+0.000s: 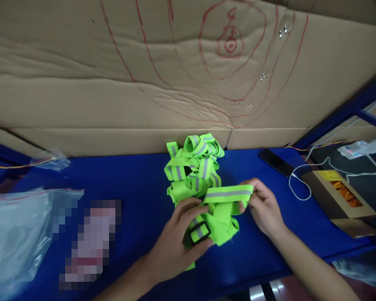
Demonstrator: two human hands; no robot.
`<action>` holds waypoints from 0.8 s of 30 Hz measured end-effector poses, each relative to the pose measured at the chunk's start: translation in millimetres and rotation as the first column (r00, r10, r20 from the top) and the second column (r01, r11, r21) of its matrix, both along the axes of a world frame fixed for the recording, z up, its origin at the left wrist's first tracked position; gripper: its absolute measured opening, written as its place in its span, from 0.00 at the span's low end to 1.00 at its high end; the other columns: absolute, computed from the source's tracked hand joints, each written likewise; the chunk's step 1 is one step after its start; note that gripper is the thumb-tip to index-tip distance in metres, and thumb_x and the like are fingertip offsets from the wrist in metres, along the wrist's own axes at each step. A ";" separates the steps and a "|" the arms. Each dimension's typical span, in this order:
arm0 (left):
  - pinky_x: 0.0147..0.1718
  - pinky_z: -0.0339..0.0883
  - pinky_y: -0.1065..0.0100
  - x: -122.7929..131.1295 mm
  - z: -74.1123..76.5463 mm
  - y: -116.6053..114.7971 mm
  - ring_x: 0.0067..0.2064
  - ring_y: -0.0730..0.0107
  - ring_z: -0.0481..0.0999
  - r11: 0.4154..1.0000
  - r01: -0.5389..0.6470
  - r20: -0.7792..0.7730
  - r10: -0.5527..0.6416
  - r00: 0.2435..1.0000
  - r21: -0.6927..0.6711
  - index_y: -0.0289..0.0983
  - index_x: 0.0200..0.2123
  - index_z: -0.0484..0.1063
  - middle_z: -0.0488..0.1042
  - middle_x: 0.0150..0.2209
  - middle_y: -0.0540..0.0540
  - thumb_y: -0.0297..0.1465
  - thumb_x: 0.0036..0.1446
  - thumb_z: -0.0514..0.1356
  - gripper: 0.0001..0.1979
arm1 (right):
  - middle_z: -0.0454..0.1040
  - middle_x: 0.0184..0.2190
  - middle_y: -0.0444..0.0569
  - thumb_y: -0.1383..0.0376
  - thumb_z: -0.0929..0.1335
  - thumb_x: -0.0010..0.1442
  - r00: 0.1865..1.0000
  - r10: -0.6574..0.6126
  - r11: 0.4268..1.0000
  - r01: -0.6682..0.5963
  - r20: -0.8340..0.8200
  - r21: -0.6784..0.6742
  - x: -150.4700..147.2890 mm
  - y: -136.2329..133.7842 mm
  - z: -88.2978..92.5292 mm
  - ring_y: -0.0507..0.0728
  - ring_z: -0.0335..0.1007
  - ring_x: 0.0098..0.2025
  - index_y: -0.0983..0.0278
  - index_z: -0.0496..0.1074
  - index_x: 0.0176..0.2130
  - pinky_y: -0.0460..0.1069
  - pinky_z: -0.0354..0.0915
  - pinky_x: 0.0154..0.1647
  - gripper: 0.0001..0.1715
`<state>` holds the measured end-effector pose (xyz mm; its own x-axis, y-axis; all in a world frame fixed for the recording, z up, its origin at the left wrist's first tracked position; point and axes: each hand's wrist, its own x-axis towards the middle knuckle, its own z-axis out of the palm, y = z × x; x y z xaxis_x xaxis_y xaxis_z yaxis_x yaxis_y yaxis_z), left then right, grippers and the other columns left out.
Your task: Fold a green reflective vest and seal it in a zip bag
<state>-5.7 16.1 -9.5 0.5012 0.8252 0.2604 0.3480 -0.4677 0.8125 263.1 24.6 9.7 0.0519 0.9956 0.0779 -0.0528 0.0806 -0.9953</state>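
Note:
A neon-green reflective strap (228,193) with a grey stripe is stretched between my hands. My left hand (178,234) is closed around its bunched part, beside a black plastic buckle (199,232) threaded with the same webbing. The fingertips of my right hand (265,207) pinch the strap's upper right end. Loose folds of webbing hang below and between the hands. Just beyond my left hand lies a heap of similar green straps (194,163), looped and coiled on the blue table. Part of the heap is hidden behind my hand and the strap.
Clear plastic bags (15,234) and a blurred-out packet (92,238) lie on the blue table (138,184) at left. A black phone (275,162), a white cable (301,196) and a cardboard box (344,196) are at right. Cardboard (81,100) with red rings stands behind.

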 end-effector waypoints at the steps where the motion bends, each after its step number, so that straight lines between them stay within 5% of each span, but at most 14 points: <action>1: 0.61 0.71 0.56 -1.1 2.7 -0.7 0.64 0.56 0.70 0.997 0.037 0.079 -0.032 0.996 -0.060 0.47 0.61 0.67 0.68 0.61 0.41 0.38 0.62 0.66 0.25 | 0.71 0.24 0.39 0.65 0.70 0.61 0.995 -0.034 0.996 0.026 -0.091 -0.085 2.7 3.4 2.1 0.50 0.64 0.21 0.60 0.68 0.36 0.45 0.61 0.24 0.04; 3: 0.60 0.71 0.57 -3.6 6.8 -1.0 0.64 0.56 0.71 0.966 0.102 0.259 -0.038 0.965 -0.237 0.46 0.60 0.68 0.69 0.62 0.40 0.39 0.66 0.62 0.20 | 0.64 0.19 0.36 0.66 0.69 0.57 0.979 -0.077 0.976 0.035 -0.189 -0.215 9.4 11.4 6.1 0.48 0.55 0.16 0.61 0.68 0.35 0.44 0.55 0.20 0.04; 6: 0.49 0.76 0.61 -7.5 10.4 1.8 0.53 0.58 0.79 0.850 0.166 0.486 0.118 0.866 -0.501 0.45 0.55 0.71 0.75 0.57 0.42 0.40 0.70 0.57 0.14 | 0.65 0.21 0.38 0.68 0.67 0.51 0.970 -0.100 0.966 0.040 -0.223 -0.257 21.1 21.4 10.0 0.45 0.46 0.14 0.62 0.67 0.32 0.45 0.49 0.17 0.04; 8: 0.43 0.76 0.64 -8.7 12.4 5.0 0.49 0.60 0.80 0.799 0.136 0.504 0.228 0.833 -0.586 0.44 0.51 0.73 0.78 0.53 0.43 0.39 0.68 0.59 0.11 | 0.65 0.22 0.38 0.69 0.65 0.50 0.967 -0.145 0.973 0.100 -0.211 -0.209 27.3 24.2 10.6 0.45 0.44 0.14 0.62 0.67 0.31 0.45 0.48 0.17 0.04; 10: 0.43 0.74 0.68 -8.3 14.6 7.7 0.49 0.62 0.79 0.821 0.018 0.442 0.287 0.850 -0.570 0.43 0.47 0.75 0.79 0.50 0.45 0.36 0.66 0.61 0.08 | 0.66 0.22 0.39 0.70 0.65 0.51 0.963 -0.213 0.970 0.188 -0.165 -0.153 29.7 24.0 10.3 0.46 0.47 0.15 0.62 0.67 0.31 0.45 0.49 0.19 0.04; 14: 0.35 0.72 0.73 -7.3 15.6 6.8 0.37 0.74 0.76 0.929 -0.160 0.350 0.279 0.894 -0.332 0.44 0.42 0.73 0.75 0.43 0.49 0.29 0.70 0.56 0.07 | 0.71 0.29 0.41 0.69 0.67 0.59 0.938 -0.347 0.937 0.348 0.020 -0.023 26.1 19.9 11.2 0.49 0.62 0.23 0.60 0.69 0.37 0.46 0.58 0.25 0.04; 17: 0.44 0.73 0.70 -9.2 8.2 -0.6 0.47 0.70 0.77 0.980 -0.199 0.196 0.193 0.961 0.011 0.45 0.46 0.73 0.74 0.48 0.46 0.27 0.70 0.54 0.10 | 0.72 0.32 0.44 0.65 0.69 0.63 0.898 -0.434 0.899 0.426 0.079 0.101 26.8 16.3 11.9 0.55 0.69 0.31 0.58 0.70 0.40 0.50 0.65 0.33 0.03; 19: 0.51 0.72 0.64 -8.8 -0.9 -6.6 0.56 0.62 0.75 0.960 -0.033 0.029 0.026 0.999 0.278 0.45 0.55 0.72 0.74 0.54 0.42 0.36 0.69 0.57 0.13 | 0.74 0.37 0.47 0.64 0.71 0.63 0.863 -0.495 0.864 0.478 0.097 0.155 31.1 13.4 10.3 0.58 0.72 0.37 0.58 0.70 0.40 0.52 0.67 0.36 0.05; 21: 0.56 0.71 0.56 -5.4 -10.8 -11.2 0.60 0.54 0.72 0.876 0.185 -0.177 -0.116 0.977 0.445 0.45 0.61 0.69 0.73 0.60 0.40 0.45 0.67 0.58 0.23 | 0.75 0.42 0.49 0.64 0.72 0.61 0.838 -0.529 0.843 0.502 0.134 0.193 36.0 10.1 7.9 0.59 0.72 0.39 0.57 0.71 0.39 0.55 0.67 0.38 0.06; 24: 0.58 0.69 0.49 1.9 -20.1 -13.5 0.63 0.49 0.70 0.826 0.319 -0.395 -0.129 0.910 0.465 0.45 0.65 0.67 0.69 0.64 0.39 0.43 0.64 0.62 0.27 | 0.72 0.49 0.51 0.64 0.70 0.64 0.791 -0.549 0.828 0.471 0.271 0.304 38.4 5.1 6.5 0.64 0.71 0.48 0.56 0.72 0.44 0.60 0.68 0.49 0.07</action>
